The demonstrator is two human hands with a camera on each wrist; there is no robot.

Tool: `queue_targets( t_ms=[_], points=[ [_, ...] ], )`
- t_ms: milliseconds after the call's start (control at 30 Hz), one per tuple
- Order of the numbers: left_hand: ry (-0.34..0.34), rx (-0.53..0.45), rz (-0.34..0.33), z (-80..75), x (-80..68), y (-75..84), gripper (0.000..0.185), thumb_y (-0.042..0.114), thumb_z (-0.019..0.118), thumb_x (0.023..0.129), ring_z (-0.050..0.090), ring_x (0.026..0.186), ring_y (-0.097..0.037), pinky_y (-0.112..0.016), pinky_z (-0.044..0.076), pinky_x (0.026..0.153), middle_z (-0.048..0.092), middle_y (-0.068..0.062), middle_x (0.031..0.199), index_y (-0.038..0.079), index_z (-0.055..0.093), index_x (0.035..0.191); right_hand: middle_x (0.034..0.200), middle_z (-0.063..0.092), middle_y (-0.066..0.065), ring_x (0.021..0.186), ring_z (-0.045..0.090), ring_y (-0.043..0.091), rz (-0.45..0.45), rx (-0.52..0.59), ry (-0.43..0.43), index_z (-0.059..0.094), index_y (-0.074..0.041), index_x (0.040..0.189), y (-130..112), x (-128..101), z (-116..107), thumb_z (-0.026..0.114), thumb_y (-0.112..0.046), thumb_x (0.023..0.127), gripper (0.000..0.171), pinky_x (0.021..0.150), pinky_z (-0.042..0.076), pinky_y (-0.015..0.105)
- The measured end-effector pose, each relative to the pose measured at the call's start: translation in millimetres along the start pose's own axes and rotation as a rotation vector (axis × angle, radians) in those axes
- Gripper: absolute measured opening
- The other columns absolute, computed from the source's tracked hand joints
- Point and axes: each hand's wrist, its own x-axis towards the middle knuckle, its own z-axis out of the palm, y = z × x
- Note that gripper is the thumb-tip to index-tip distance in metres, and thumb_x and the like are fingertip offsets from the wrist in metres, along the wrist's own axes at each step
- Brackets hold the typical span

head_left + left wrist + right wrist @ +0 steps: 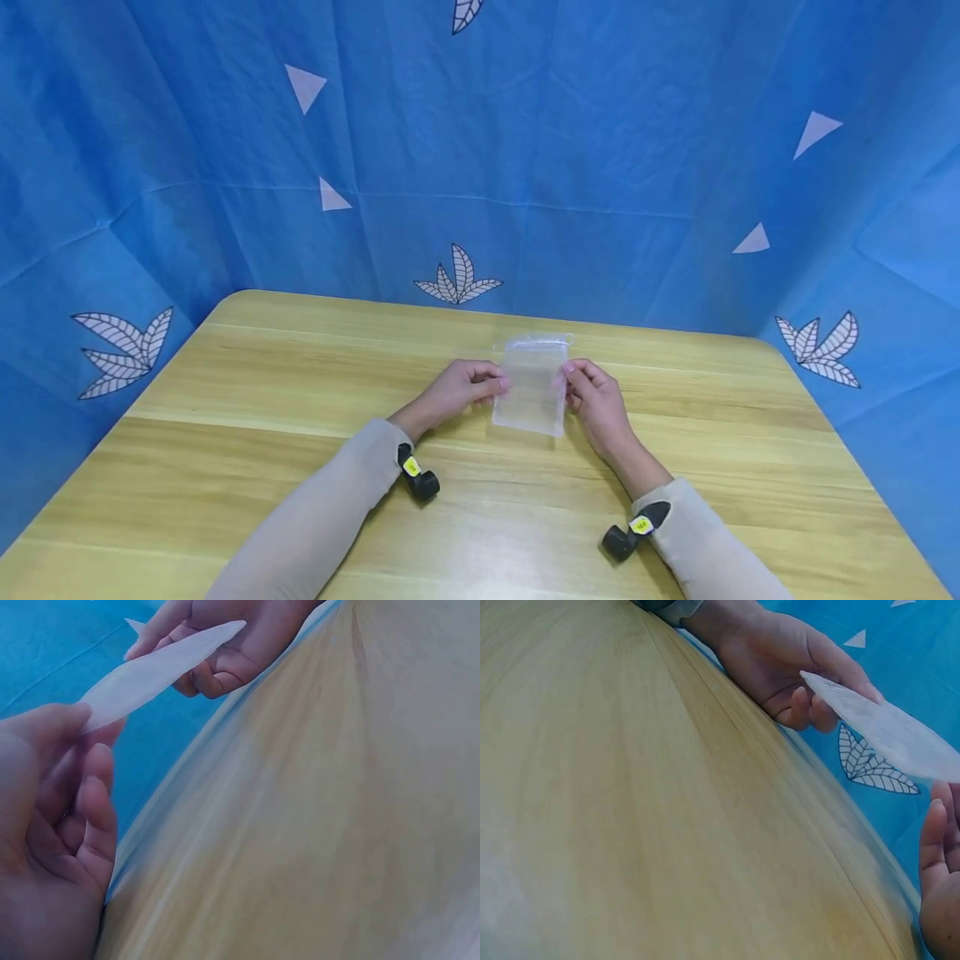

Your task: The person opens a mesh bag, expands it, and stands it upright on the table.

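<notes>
Where the scene spreads widest: a blue backdrop (525, 150) printed with white leaves and triangles hangs behind and around the worktop.
Worktop (262, 392): pale wood grain, bare apart from the person's forearms in beige sleeves, each wearing a small black wrist camera.
Left hand (457, 390): its fingers (82, 724) pinch the left edge of the pouch, thumb above and forefinger below, the other fingers loosely curled.
Right hand (596, 400): its fingers (832, 675) pinch the right edge the same way.
Pouch (532, 385): small, translucent white, with a drawstring top; it is held between both hands just above the middle of the worktop, nearly flat and slightly bowed.
Risk: the hold looks light and sits only on the two edges, so the thin, slippery fabric could slide free on one side and droop or drop to the worktop; an uneven sideways pull could crumple it.
</notes>
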Motion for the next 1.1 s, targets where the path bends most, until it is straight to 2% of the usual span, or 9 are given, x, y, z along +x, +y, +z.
queue_targets(
  t_ms=[267, 367, 467, 533, 700, 833, 967, 1100],
  points=[
    [0.117, -0.063, 0.021, 0.0, -1.0, 0.1, 0.018, 0.019, 0.062, 0.098, 0.051, 0.066, -0.014, -0.022, 0.042, 0.057, 0.065, -0.003, 0.082, 0.004, 0.07, 0.105, 0.086, 0.062, 0.002, 0.071, 0.056, 0.01, 0.007, -0.012, -0.099, 0.066, -0.009, 0.093, 2.5, -2.3, 2.6, 0.058, -0.017, 0.1, 0.013, 0.061, 0.049, 0.021],
    [0.126, -0.069, 0.017, -0.1, -0.3, -0.6, 0.019, 0.021, 0.062, 0.098, 0.05, 0.066, -0.014, -0.022, 0.042, 0.057, 0.064, -0.003, 0.082, 0.004, 0.07, 0.105, 0.085, 0.061, 0.003, 0.069, 0.057, 0.011, -0.003, -0.018, -0.098, 0.066, -0.006, 0.093, 3.1, -2.8, 2.6, 0.061, -0.014, 0.098, 0.01, 0.059, 0.05, 0.022],
    [0.133, -0.082, 0.017, 0.2, 0.9, -1.1, 0.019, 0.021, 0.061, 0.098, 0.051, 0.065, -0.014, -0.022, 0.043, 0.057, 0.065, -0.004, 0.082, 0.004, 0.07, 0.105, 0.08, 0.061, 0.004, 0.066, 0.056, 0.012, -0.019, -0.032, -0.079, 0.065, 0.001, 0.096, 3.2, -3.0, 2.1, 0.062, -0.011, 0.097, 0.013, 0.058, 0.05, 0.023],
    [0.137, -0.094, 0.019, 0.6, 1.5, -1.1, 0.019, 0.021, 0.062, 0.098, 0.052, 0.065, -0.014, -0.022, 0.044, 0.057, 0.066, -0.005, 0.083, 0.004, 0.069, 0.104, 0.078, 0.06, 0.003, 0.066, 0.056, 0.012, -0.028, -0.042, -0.064, 0.065, 0.0, 0.095, 3.1, -2.4, 1.8, 0.063, -0.011, 0.097, 0.012, 0.058, 0.05, 0.023],
    [0.124, -0.099, 0.017, 0.5, 2.1, -0.7, 0.023, 0.024, 0.062, 0.098, 0.053, 0.067, -0.015, -0.023, 0.045, 0.059, 0.066, -0.005, 0.084, 0.004, 0.07, 0.102, 0.077, 0.06, 0.003, 0.066, 0.055, 0.012, -0.037, -0.06, -0.02, 0.066, -0.002, 0.094, 2.3, -1.1, 1.9, 0.063, -0.011, 0.096, 0.009, 0.058, 0.048, 0.022],
    [0.073, -0.05, 0.001, 0.0, 1.4, -0.9, 0.024, 0.027, 0.064, 0.097, 0.053, 0.068, -0.015, -0.023, 0.045, 0.06, 0.064, -0.003, 0.082, 0.006, 0.07, 0.105, 0.079, 0.061, 0.002, 0.068, 0.054, 0.011, -0.047, -0.075, 0.032, 0.065, 0.0, 0.097, 2.3, -0.2, 1.3, 0.064, -0.014, 0.096, 0.014, 0.059, 0.047, 0.021],
    [0.024, -0.029, 0.003, 0.1, 0.1, -0.5, 0.024, 0.026, 0.066, 0.095, 0.051, 0.068, -0.014, -0.024, 0.043, 0.06, 0.061, -0.001, 0.077, 0.006, 0.071, 0.108, 0.081, 0.06, 0.002, 0.068, 0.054, 0.011, -0.061, -0.028, 0.058, 0.064, -0.002, 0.097, 3.0, 0.8, 0.5, 0.063, -0.016, 0.097, 0.014, 0.06, 0.047, 0.021],
    [0.039, -0.059, 0.016, -0.1, 0.2, -1.1, 0.022, 0.023, 0.065, 0.096, 0.052, 0.067, -0.014, -0.024, 0.044, 0.059, 0.062, -0.002, 0.078, 0.005, 0.07, 0.108, 0.08, 0.06, 0.003, 0.068, 0.054, 0.011, -0.061, -0.001, 0.049, 0.065, 0.002, 0.103, 2.8, 0.6, 0.5, 0.061, -0.015, 0.098, 0.018, 0.06, 0.047, 0.021]
  ],
)
